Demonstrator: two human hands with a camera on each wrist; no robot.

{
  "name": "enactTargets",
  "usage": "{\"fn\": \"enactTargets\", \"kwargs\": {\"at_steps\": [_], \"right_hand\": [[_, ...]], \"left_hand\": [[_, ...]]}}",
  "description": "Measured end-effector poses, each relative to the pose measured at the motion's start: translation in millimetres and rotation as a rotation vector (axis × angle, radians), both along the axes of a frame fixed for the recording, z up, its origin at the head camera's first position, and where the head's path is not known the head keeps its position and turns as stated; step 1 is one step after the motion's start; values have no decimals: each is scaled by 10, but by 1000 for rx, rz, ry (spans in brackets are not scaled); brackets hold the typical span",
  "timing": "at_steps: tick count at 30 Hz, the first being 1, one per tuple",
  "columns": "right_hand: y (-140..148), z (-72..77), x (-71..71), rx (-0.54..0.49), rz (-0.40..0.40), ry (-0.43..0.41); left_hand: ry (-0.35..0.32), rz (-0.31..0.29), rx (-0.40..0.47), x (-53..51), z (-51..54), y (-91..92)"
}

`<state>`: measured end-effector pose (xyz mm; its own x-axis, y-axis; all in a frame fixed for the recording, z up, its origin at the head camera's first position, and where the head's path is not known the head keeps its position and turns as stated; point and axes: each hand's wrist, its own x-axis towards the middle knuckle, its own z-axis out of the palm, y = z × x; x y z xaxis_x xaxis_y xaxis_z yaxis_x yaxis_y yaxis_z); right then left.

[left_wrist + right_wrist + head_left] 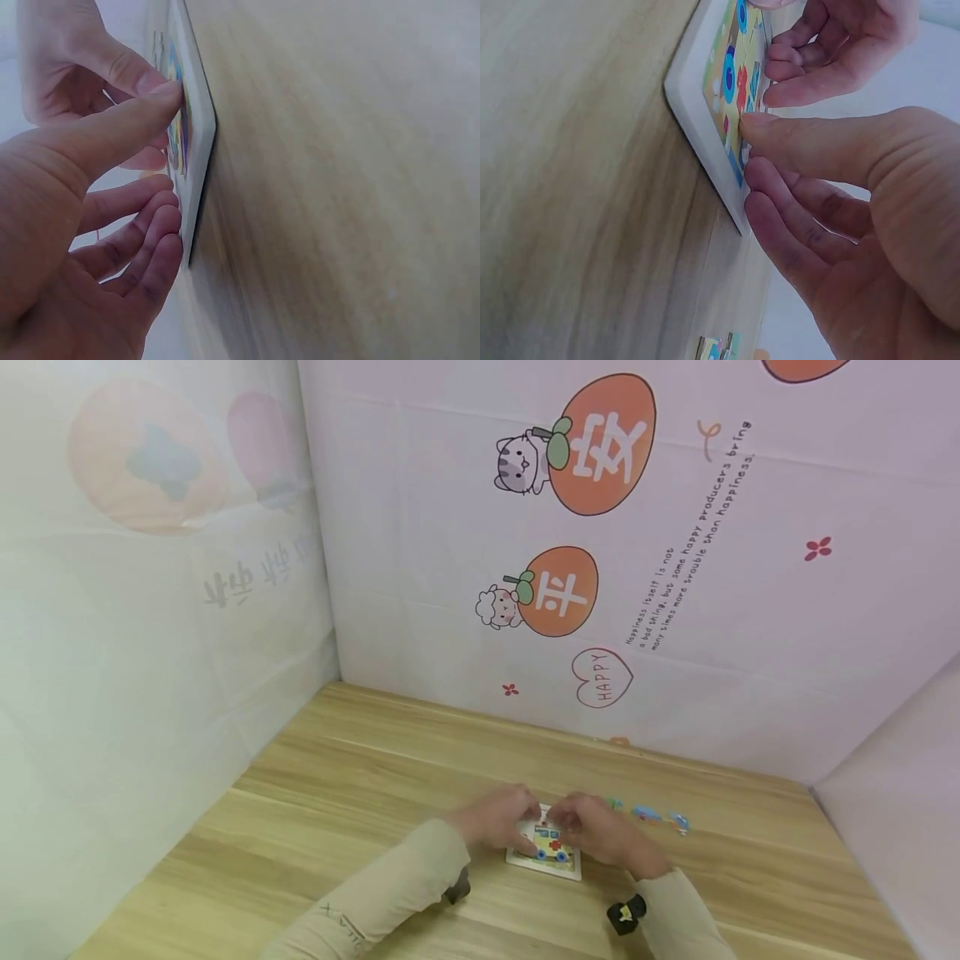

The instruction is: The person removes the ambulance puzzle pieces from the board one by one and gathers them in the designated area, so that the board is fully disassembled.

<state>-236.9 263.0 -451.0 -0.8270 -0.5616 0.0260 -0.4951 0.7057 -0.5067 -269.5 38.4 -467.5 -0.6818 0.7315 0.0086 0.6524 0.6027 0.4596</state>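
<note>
A flat jigsaw puzzle board [542,867] with a white rim lies on the table in the head view. It shows a yellow ambulance picture [547,843] with blue wheels and a red cross. My left hand [495,818] is at the board's left side; in the left wrist view its thumb reaches onto the picture and its loosely bent fingers touch near the rim. Across from it, my right hand [600,833] rests its thumb on the picture in the right wrist view [900,187], fingers at the far edge. Part of the picture is hidden beneath the hands.
Several loose, colourful puzzle pieces [647,813] lie right of the board on the wooden table [360,777]. Printed white cloth walls [420,568] stand behind and at both sides. A black wrist device [626,914] sits at the right sleeve.
</note>
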Motion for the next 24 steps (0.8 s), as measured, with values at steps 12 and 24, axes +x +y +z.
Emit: {"fn": "enactTargets", "kwargs": {"at_steps": [12, 24], "right_hand": [[17, -49, -37, -10, 43, -4], [24, -36, -53, -54, 1, -71]], "left_hand": [[6, -7, -2, -1, 4, 5], [17, 0, -23, 18, 13, 3]]}}
